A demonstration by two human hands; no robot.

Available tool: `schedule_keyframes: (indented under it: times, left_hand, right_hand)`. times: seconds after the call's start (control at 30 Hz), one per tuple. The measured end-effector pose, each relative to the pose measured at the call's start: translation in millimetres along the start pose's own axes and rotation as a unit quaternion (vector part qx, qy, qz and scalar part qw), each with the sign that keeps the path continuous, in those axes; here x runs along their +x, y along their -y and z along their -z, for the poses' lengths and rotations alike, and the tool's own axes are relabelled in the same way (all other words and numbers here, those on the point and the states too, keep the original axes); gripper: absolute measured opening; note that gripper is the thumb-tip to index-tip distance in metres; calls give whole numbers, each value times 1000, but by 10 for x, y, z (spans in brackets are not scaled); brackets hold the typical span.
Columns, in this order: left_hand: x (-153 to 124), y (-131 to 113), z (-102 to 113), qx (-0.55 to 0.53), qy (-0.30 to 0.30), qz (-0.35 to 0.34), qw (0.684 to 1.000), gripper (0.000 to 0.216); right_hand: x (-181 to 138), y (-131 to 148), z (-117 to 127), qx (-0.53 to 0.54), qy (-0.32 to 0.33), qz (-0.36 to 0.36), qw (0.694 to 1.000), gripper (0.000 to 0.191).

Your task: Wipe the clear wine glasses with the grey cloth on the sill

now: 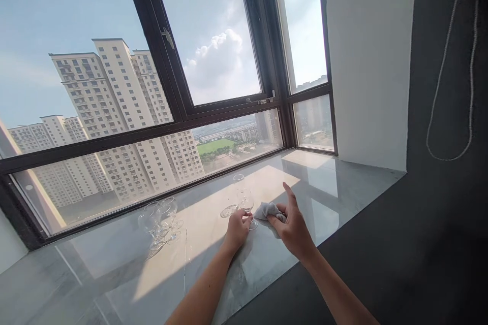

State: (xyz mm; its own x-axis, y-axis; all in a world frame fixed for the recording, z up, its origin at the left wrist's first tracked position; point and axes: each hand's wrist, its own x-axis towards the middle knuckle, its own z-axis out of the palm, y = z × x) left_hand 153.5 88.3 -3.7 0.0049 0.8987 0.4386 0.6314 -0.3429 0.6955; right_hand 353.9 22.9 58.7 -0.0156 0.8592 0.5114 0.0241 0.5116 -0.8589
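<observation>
A clear stemmed glass (245,200) stands on the glossy window sill, its foot on the surface. My left hand (238,227) has its fingers closed around the glass low down, near the stem. To the right of it, my right hand (293,224) grips a bunched grey cloth (268,210), with one finger pointing up. The cloth is close beside the lower part of the glass; whether they touch I cannot tell. More clear stemmed glasses (168,213) stand grouped on the sill to the left, overlapping each other.
The pale, shiny sill (213,264) reflects sunlight and ends at a front edge below my forearms. Dark window frames (183,124) rise behind it, with a handle (166,38) on one pane. A white wall (369,61) and a hanging cord loop (450,158) are at right.
</observation>
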Motion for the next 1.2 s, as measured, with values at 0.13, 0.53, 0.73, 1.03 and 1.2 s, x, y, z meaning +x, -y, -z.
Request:
schedule_keyframes:
  times: [0.13,0.53,0.73,1.03,1.2]
  left_hand:
    - [133,113,30,124,3,-1,992,23]
    - [559,379,-106,151,64,70,984,40]
    - [738,437,-123,154,58,101,981,39]
    - [863,423,-123,181,69,118,974,47]
    - [841,416,-119,195,63,133,970,61]
  right_hand:
    - [4,31,20,7,-8,-6,1000,89]
    - [78,-14,108,22,-24,-26,999,88]
    - [70,-39,94,37,-20,-29,999,86]
    - [50,-58,65,4,-5,-26,1000,82]
    - [56,-39,87,-1,-5,-30,1000,84]
